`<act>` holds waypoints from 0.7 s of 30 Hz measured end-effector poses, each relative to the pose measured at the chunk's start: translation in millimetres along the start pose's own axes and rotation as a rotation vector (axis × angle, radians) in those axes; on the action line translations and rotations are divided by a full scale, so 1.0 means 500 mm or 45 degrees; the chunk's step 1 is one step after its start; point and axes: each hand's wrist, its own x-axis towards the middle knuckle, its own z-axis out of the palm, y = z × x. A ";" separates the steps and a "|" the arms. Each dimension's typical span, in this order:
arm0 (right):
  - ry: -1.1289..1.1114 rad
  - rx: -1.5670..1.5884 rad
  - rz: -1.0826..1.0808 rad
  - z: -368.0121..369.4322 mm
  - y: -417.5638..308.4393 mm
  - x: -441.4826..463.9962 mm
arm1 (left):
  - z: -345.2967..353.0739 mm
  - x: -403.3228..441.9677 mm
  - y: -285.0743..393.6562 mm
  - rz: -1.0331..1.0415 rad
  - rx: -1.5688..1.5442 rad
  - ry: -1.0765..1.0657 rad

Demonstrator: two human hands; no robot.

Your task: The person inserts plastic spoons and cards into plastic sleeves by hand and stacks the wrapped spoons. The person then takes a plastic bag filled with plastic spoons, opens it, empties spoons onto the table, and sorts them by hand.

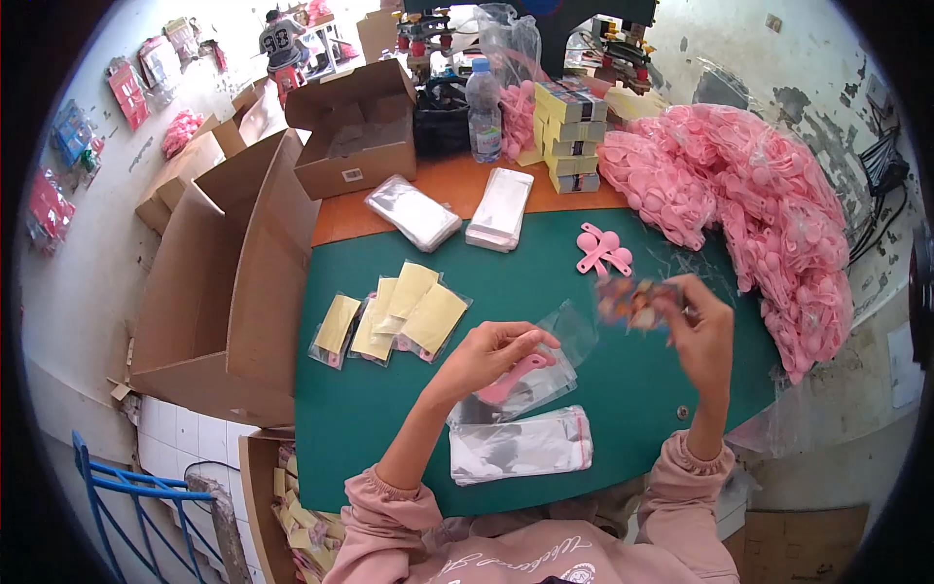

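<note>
The left hand grasps a clear bag and pink scoop just beyond the bag stack; the right hand pinches a blurred card, beyond the stack's right end.

Hands above green table; pink scoop in clear bag.

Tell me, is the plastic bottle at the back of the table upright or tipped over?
Upright: the bottle stands with its blue cap at the top.
</note>
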 end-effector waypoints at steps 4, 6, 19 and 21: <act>0.211 -0.050 0.107 0.002 0.010 0.000 | 0.004 0.001 0.012 -0.046 0.030 -0.009; 0.093 0.232 0.140 0.014 0.014 -0.008 | 0.005 0.001 0.012 -0.035 0.021 0.002; -0.580 -0.033 0.040 0.053 0.005 -0.004 | 0.023 0.001 0.014 0.057 0.467 -0.097; -0.713 -0.220 -0.166 0.081 0.017 -0.002 | 0.033 0.000 0.016 0.078 0.482 -0.078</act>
